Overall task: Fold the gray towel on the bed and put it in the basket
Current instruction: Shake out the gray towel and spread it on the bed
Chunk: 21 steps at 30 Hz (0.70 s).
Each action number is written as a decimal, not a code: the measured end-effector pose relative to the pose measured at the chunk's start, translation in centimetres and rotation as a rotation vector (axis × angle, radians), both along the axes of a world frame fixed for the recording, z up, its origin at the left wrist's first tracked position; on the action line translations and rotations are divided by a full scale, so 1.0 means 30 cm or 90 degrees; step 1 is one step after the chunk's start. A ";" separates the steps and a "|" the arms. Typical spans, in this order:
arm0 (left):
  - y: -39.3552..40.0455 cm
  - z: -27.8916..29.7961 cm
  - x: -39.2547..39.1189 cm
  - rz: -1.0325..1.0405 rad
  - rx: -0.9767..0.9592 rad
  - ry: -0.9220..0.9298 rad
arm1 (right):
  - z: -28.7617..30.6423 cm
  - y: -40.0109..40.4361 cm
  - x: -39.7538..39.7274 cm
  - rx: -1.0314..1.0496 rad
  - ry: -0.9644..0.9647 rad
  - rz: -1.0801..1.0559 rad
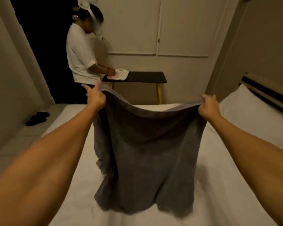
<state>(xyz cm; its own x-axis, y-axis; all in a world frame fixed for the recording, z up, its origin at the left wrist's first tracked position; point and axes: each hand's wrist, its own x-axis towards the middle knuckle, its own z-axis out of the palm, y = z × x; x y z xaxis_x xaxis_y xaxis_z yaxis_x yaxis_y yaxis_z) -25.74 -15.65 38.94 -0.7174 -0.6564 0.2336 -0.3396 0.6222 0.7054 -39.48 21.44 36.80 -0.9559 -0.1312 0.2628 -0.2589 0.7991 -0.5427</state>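
The gray towel hangs spread out in front of me above the white bed. My left hand pinches its upper left corner and my right hand grips its upper right corner, both arms stretched forward. The top edge sags between the hands. The towel's lower end rests crumpled on the sheet near me. No basket is in view.
Another person in a white shirt stands beyond the bed at a small black table with a white item on it. A white pillow lies at right. Dark slippers sit on the floor at left. Closet doors fill the back wall.
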 end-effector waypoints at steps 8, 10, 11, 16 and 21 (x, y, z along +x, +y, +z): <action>-0.062 0.297 0.031 0.051 -0.163 0.266 | 0.402 0.097 -0.054 0.003 0.274 -0.078; -0.047 0.228 0.057 0.063 -0.166 0.266 | 0.332 0.125 -0.032 0.034 0.288 -0.122; -0.043 0.182 0.070 0.073 -0.163 0.265 | 0.282 0.145 -0.019 0.054 0.282 -0.144; -0.008 -0.145 0.226 0.080 -0.185 0.135 | -0.114 0.300 0.106 0.187 0.221 -0.187; 0.052 -0.641 0.557 0.018 -0.242 -0.175 | -0.608 0.483 0.391 0.362 0.111 -0.099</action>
<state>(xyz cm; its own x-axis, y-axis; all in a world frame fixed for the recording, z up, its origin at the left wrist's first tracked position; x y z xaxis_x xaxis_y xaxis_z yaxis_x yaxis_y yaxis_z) -9.04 -14.09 19.72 -0.7692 -0.5817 0.2646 -0.5029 0.8065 0.3110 -27.76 35.94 18.57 -0.9245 -0.1596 0.3460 -0.1630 0.9864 0.0195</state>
